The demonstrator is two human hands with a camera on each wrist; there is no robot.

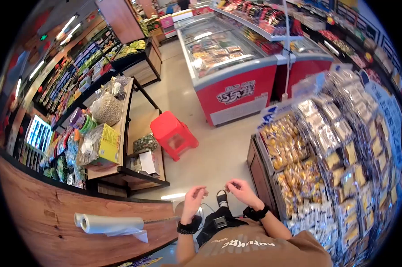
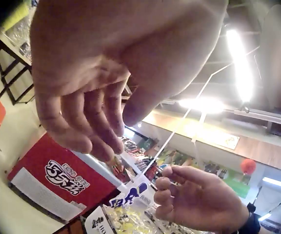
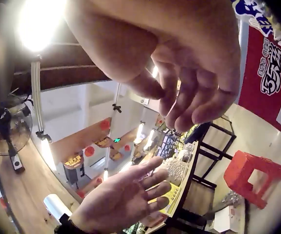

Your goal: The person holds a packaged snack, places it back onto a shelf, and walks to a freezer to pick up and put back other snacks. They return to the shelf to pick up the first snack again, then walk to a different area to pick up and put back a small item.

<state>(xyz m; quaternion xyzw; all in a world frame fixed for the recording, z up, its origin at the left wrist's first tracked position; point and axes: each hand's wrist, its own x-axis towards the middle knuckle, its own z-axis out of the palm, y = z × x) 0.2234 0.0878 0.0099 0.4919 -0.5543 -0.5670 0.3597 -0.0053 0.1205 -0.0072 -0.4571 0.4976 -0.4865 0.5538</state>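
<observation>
Both bare hands hover in front of the body at waist height, apart from each other. The left hand [image 1: 193,201] has its fingers loosely bent and holds nothing; its palm and curved fingers fill the top of the left wrist view. Opposite it, the right hand [image 1: 244,194] also hangs relaxed, fingers slightly curled around air. In the right wrist view the left hand [image 3: 123,200] shows a flat palm with spread fingers. Nearest to the left hand is a roll of clear plastic bags [image 1: 112,223] on the wooden counter. Packaged snacks [image 1: 294,178] stand beside the right hand.
A red plastic stool [image 1: 172,133] stands on the floor ahead. Left of it is a wooden display table [image 1: 125,115] with a yellow box [image 1: 105,144]. A red chest freezer [image 1: 236,95] stands ahead to the right. The wooden counter [image 1: 45,209] runs along the left.
</observation>
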